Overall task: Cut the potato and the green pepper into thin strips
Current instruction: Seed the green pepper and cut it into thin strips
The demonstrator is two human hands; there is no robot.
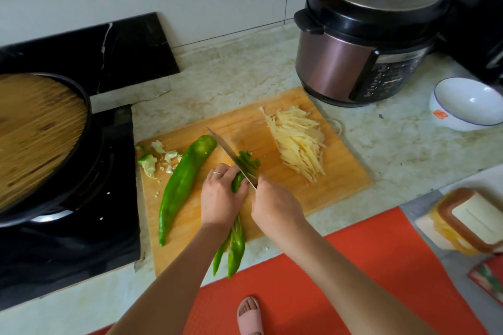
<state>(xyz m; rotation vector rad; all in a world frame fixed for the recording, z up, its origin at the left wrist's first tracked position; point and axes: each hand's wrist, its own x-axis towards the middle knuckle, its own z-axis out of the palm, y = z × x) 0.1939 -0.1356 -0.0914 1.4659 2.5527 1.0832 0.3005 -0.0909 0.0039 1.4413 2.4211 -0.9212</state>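
Over on the rectangular bamboo cutting board (pixel 340 168), the left hand (pixel 221 198) curls its fingers down on the glossy split green pepper (pixel 236 247), whose tapered tips overhang the near edge. The right hand (pixel 275 207) is clenched round the flat steel cleaver (pixel 231 153), with the blade just beside the left fingertips. Short green strips (pixel 249 162) lie beyond the blade. Pale matchstick potato strips (pixel 298 141) are heaped towards the right edge, with bare wood between.

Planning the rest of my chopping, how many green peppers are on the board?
2. One split pepper is under the left hand at the knife, partly hidden; one whole pepper lies to its left.
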